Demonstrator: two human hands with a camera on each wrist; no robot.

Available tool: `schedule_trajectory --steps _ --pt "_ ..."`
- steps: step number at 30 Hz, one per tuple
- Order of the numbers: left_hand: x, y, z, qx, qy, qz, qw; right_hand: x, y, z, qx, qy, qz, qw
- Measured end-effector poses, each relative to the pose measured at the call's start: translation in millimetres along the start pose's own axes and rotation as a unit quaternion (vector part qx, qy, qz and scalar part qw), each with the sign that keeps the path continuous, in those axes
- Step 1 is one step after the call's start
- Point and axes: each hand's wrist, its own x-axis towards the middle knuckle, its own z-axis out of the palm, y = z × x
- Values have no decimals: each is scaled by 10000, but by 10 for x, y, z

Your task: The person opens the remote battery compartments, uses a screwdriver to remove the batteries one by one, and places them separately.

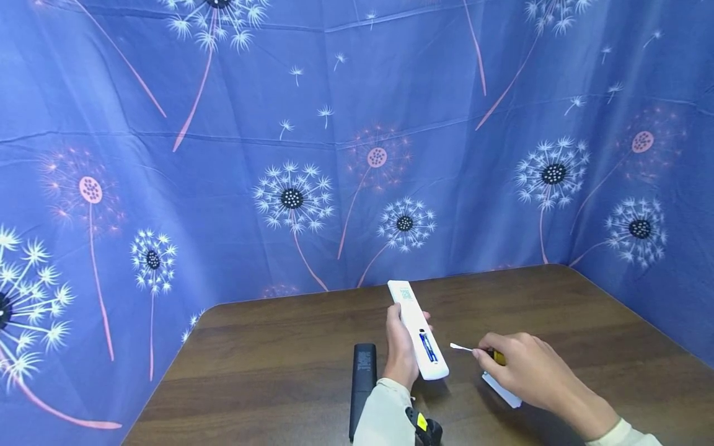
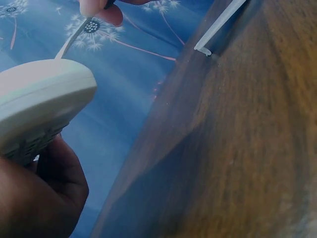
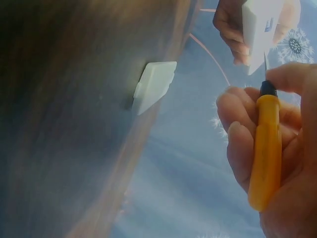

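Note:
My left hand (image 1: 399, 352) grips a white remote control (image 1: 411, 314), back side up and raised over the table. Its battery compartment is uncovered, with blue batteries (image 1: 428, 348) visible inside. Buttons show on the underside in the left wrist view. In my right hand (image 1: 527, 365) is a screwdriver (image 3: 267, 153) with a yellow handle and black collar, held between thumb and fingers. Its metal tip points toward the remote's lower end, apart from it in the head view. A white battery cover (image 3: 156, 87) lies on the table below the right hand, which partly hides it in the head view.
A black remote control (image 1: 364, 378) lies on the brown wooden table (image 1: 268, 371), left of my left forearm, which hides part of it. Behind the table hangs a blue cloth (image 1: 334, 155) with dandelion prints. A black strap device (image 1: 424, 427) sits at the left wrist.

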Motion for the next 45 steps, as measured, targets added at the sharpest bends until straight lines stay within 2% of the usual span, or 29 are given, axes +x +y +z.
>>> schedule_trajectory --steps 4,8,16,24,29,35,39,45 --pt "-9 -15 17 3 43 76 10000 -29 0 14 32 -62 -4 10000" --pt "7 -19 29 33 28 197 9998 -27 -17 32 84 70 -145 9998" --pt "43 -9 17 97 -90 247 9996 24 -95 53 204 94 -710 9972" --pt "45 9 -46 62 -183 93 9998 81 -152 101 224 298 -1325 9905" --pt "41 23 -31 209 -283 -67 9994 71 -147 132 151 620 -1583 9853" --pt "22 13 9 246 -357 -118 9990 50 -101 144 236 997 -2063 9731" --pt "24 13 -2 266 -410 -179 9986 76 -89 136 316 964 -2318 9675" --pt "51 31 -6 353 -467 -336 9977 109 -83 76 139 820 -2358 9682"
